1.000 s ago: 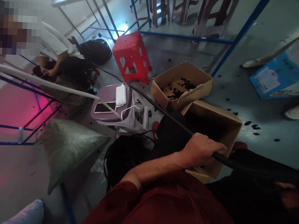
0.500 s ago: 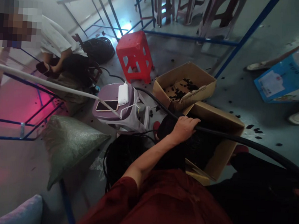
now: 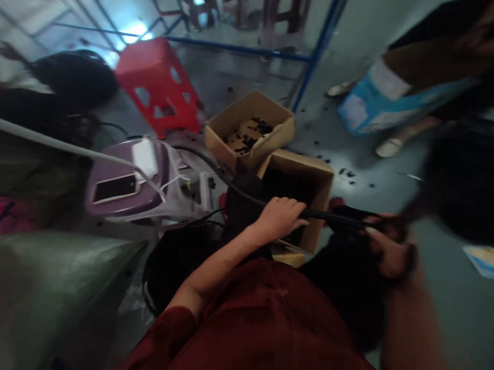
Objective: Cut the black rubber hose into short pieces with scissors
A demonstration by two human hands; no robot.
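Note:
A thick black hose point(image 3: 242, 193) runs from beside the purple-topped stool, across my lap, to the right. My left hand point(image 3: 282, 215) is wrapped round it, above the front edge of an open cardboard box point(image 3: 322, 183) with a dark inside. Farther right, my right hand point(image 3: 392, 250) is closed round the same hose, its fingers partly blurred. Behind the first box stands another cardboard box point(image 3: 274, 132) with small black pieces in it.
A purple-topped stool point(image 3: 155, 194) bears a phone point(image 3: 115, 188) and a white device point(image 3: 145, 158). Beyond it stands a red stool point(image 3: 153, 75). A person holds a blue carton point(image 3: 371, 100) at the upper right. A green sack point(image 3: 52, 274) lies at the lower left.
The view has swung to the right, so stools and boxes sit farther left. My right hand has come into full view, on the hose. My left hand still holds the hose.

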